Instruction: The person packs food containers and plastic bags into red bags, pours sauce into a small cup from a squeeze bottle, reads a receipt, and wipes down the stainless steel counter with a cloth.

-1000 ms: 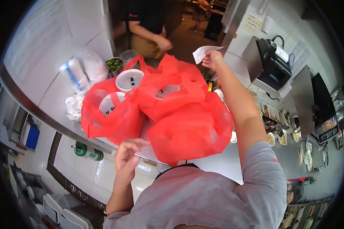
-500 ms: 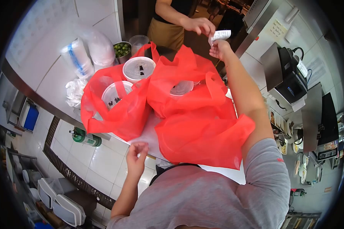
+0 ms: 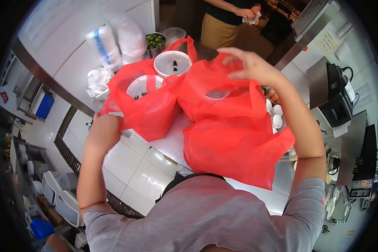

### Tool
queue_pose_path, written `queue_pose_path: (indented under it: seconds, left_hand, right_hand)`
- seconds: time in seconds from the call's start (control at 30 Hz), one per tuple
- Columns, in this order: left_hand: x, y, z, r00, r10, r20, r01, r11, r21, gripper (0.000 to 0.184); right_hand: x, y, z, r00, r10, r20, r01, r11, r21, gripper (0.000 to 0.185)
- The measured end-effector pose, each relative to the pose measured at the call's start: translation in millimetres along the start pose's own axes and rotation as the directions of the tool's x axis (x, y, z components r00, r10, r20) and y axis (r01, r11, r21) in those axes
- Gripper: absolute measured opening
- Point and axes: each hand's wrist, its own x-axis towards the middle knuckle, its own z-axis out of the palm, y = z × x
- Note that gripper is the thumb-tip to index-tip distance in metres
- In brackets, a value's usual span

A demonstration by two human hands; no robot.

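Red cloth carrier bags stand close together on the counter (image 3: 172, 143). The left red bag (image 3: 155, 119) holds round white tubs with dark handwriting on their lids, a rear tub (image 3: 166, 63) and a front tub (image 3: 143, 84). My left hand (image 3: 106, 128) is closed at this bag's left edge, its fingers partly hidden by the fabric. Over the right red bag (image 3: 222, 105) my right hand (image 3: 254, 69) hangs with fingers spread and nothing in them. A round lid (image 3: 217, 94) shows through that bag's opening. Another red bag (image 3: 231, 147) lies spread nearest my body.
Behind the counter a person (image 3: 222, 25) holds a paper slip (image 3: 253, 17). Wrapped plastic cups (image 3: 103, 46), a metal tin of green fruit (image 3: 156, 40) and a clear cup (image 3: 174, 34) stand at the back left. A black printer (image 3: 338, 92) is at right.
My right hand has let go of the paper slip, now in the other person's hands, and moved back over the bags. My left hand has moved left and up onto the left bag's edge.
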Motion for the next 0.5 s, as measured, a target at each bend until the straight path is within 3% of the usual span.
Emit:
queue_pose_path:
  seconds: [0.03, 0.07, 0.1, 0.13, 0.2, 0.3, 0.33, 0.4, 0.43, 0.5]
  left_hand:
    - [-2.2, -3.3, -11.2, 0.998, 0.065, 0.018, -0.064, 0.997, -0.046, 0.037]
    - [-3.8, -6.3, -24.4, 0.991, 0.131, 0.03, -0.128, 0.987, -0.095, 0.033]
    - [-5.1, -1.5, -40.7, 0.962, 0.272, -0.014, -0.271, 0.957, -0.1, 0.025]
    - [-8.4, 6.0, -50.5, 0.931, 0.319, -0.175, -0.346, 0.925, -0.156, 0.024]
    - [-11.2, 19.9, -63.3, 0.791, 0.363, -0.493, -0.513, 0.832, -0.211, 0.024]
    - [-9.5, 20.5, -68.6, 0.9, 0.195, -0.39, -0.396, 0.737, -0.548, 0.029]
    - [-9.7, 17.2, -72.4, 0.881, 0.236, -0.409, -0.427, 0.769, -0.476, 0.03]
    - [-10.9, 8.5, -81.1, 0.844, 0.312, -0.437, -0.473, 0.816, -0.333, 0.032]
    - [-7.6, 0.5, -81.2, 0.74, 0.355, -0.571, -0.523, 0.837, -0.157, 0.031]
    - [-5.3, -10.8, -97.8, 0.714, 0.262, -0.65, -0.463, 0.872, -0.157, 0.032]
  right_hand:
    - [8.5, -8.9, 1.4, 0.998, -0.069, 0.007, 0.069, 0.992, -0.107, 0.052]
    - [26.0, -17.9, -1.2, 0.997, -0.026, -0.072, 0.031, 0.998, 0.059, 0.048]
    - [47.3, -24.3, -3.9, 0.987, -0.064, -0.144, 0.074, 0.995, 0.068, 0.049]
    - [70.4, -28.8, -4.0, 0.971, -0.1, -0.218, 0.119, 0.99, 0.073, 0.049]
    - [117.9, -26.5, 17.6, 0.968, 0.016, -0.251, -0.022, 1.0, -0.023, 0.063]
    - [173.4, 26.6, 83.8, 0.924, 0.038, -0.38, -0.144, 0.956, -0.255, 0.091]
    - [188.9, 50.7, 105.8, 0.913, 0.033, -0.407, -0.174, 0.933, -0.316, 0.098]
    - [192.4, 66.3, 115.1, 0.988, 0.091, -0.124, -0.139, 0.878, -0.457, 0.064]
    - [200.0, 66.7, 107.1, 0.987, 0.029, -0.16, -0.11, 0.842, -0.528, 0.051]
    - [218.6, 69.6, 91.5, 0.974, -0.086, -0.211, -0.071, 0.764, -0.641, 0.026]
